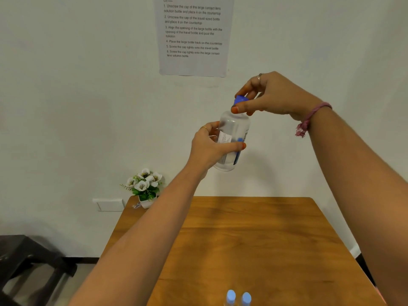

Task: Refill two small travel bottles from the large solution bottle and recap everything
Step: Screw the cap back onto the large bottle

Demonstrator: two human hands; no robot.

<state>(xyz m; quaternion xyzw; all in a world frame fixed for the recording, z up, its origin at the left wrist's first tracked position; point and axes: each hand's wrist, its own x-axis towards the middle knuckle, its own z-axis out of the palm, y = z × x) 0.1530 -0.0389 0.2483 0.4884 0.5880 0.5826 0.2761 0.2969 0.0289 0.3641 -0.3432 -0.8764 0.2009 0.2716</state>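
Note:
The large clear solution bottle [234, 129] with a white and blue label is held up in the air above the far end of the wooden table [254, 239], tilted slightly right. My left hand [212, 146] grips its body. My right hand [269, 96] pinches its blue cap [240, 100] from above; I cannot tell whether the cap is loose or tight. Two small travel bottles stand at the table's near edge, only their light-blue caps showing, one to the left [231, 296] and one to the right [246, 298].
A small white pot of white flowers [145, 186] stands on the table's far left corner. An instruction sheet [194, 34] hangs on the wall. A dark stool [28, 261] is on the floor to the left. A wall socket [109, 204] is beside the table.

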